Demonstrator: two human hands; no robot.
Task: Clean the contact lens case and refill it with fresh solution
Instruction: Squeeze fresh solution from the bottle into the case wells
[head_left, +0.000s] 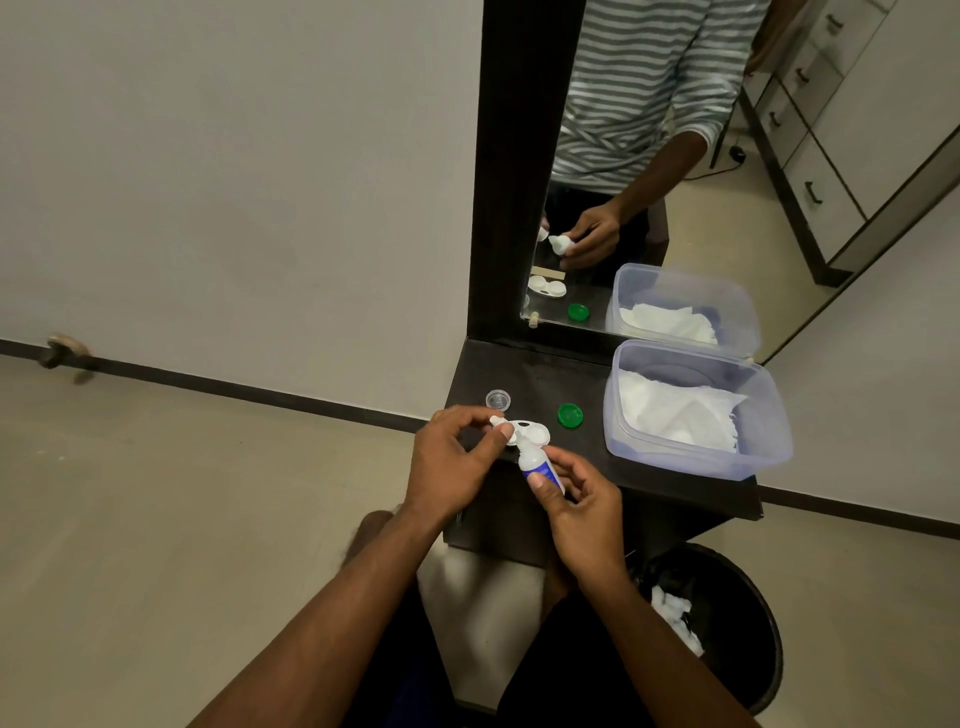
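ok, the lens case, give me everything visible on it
The lens case is white plastic, a flat twin-well piece with one dark well opening showing. It sits at the front edge of the dark shelf. The left hand pinches its left end; the solution bottle, held by the right hand, points its nozzle at it.

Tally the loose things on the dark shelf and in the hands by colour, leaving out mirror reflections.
White: 2, lens case and solution bottle
Green: 1, green cap
Clear: 2, small clear cap and plastic tub
Total: 5
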